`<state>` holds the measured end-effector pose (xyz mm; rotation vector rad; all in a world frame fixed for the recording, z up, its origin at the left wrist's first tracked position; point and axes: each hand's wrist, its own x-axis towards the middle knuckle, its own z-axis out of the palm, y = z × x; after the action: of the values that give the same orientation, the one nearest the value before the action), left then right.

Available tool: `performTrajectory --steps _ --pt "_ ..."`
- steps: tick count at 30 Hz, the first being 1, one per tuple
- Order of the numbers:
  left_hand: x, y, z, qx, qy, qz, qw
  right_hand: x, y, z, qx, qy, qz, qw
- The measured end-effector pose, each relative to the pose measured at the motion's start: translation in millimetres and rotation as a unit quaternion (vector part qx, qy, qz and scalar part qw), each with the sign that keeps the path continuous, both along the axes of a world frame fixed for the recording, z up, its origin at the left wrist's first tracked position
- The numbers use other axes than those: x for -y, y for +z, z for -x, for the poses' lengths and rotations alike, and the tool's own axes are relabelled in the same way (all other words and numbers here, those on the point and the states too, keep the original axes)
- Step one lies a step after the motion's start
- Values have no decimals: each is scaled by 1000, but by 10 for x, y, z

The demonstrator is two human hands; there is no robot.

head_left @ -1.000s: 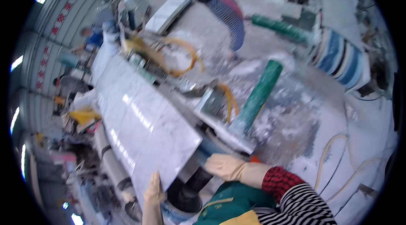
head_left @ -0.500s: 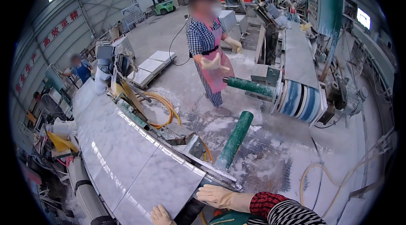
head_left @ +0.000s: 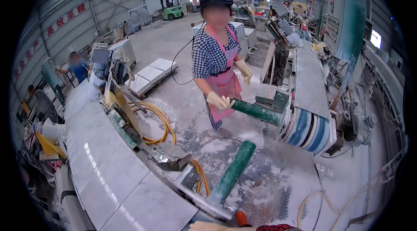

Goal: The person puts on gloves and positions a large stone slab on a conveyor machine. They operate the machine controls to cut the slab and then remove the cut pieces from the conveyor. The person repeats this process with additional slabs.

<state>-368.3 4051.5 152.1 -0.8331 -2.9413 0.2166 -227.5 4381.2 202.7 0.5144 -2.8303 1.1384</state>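
Observation:
Only the upper edge of my right hand (head_left: 221, 226), in a cream glove below a red checked cuff, shows at the bottom of the head view. Its fingers point left, stretched out rather than curled, beside the near corner of a pale grey-veined stone slab (head_left: 150, 202). Whether the hand touches the slab is cut off by the frame. My left hand is out of view. More polished slab surface (head_left: 93, 152) runs away to the far left along the curved machine line. An orange-red knob-like thing (head_left: 241, 218) is just above my right wrist.
A green roller (head_left: 232, 170) sticks out beyond the slab's edge. Another green roller (head_left: 256, 112) extends from the right-hand conveyor (head_left: 310, 72). Between them a co-worker in a pink apron (head_left: 223, 85) stands facing me, gloved hand by that roller. Yellow hoses (head_left: 163, 122) lie coiled on the floor.
The view has shifted, so my left hand has left the frame and my right hand shows only at the lower edge. The co-worker has come closer and lowered an outstretched hand toward the roller's end.

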Motion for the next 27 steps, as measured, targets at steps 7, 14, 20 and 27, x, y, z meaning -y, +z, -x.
performTrajectory --steps 7,14,20,27 --pt "-149 398 -26 99 37 51 993 -372 -589 240 -38 245 162 955" --pt "-485 634 -96 166 117 67 977 -328 -918 215 56 166 390 904" --pt "-623 715 -137 161 150 113 969 -362 -894 176 -19 183 361 914" --pt "-816 934 -188 179 179 117 960 -377 -788 155 -84 157 351 919"
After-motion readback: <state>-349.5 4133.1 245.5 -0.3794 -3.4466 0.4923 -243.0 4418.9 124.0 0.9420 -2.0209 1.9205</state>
